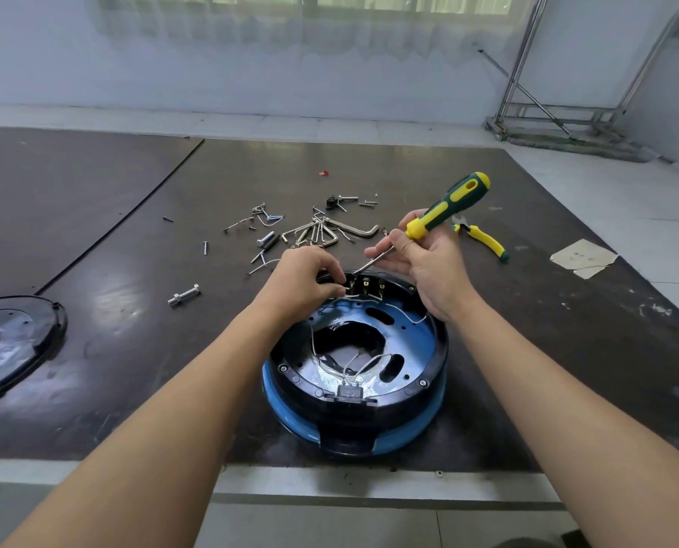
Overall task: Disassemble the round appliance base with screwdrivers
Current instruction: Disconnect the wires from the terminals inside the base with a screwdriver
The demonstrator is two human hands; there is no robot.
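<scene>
The round appliance base [416, 413], blue outside and black inside, lies open on the dark table with white wires [363, 365] across its hollow. A row of metal terminals [365, 287] stands at its far rim. My right hand [428, 270] grips a yellow and green screwdriver [448, 205], whose metal shaft slants down-left with its tip at the terminals. My left hand [304, 276] pinches a white wire at the leftmost terminal, fingers curled over the far rim.
Loose screws, nails and hex keys [318, 231] lie scattered beyond the base. A bolt [183, 295] lies to the left. Yellow-handled pliers [484, 237] rest at the right. A black round cover [9, 344] sits at the left edge. Paper scraps [582, 257] lie far right.
</scene>
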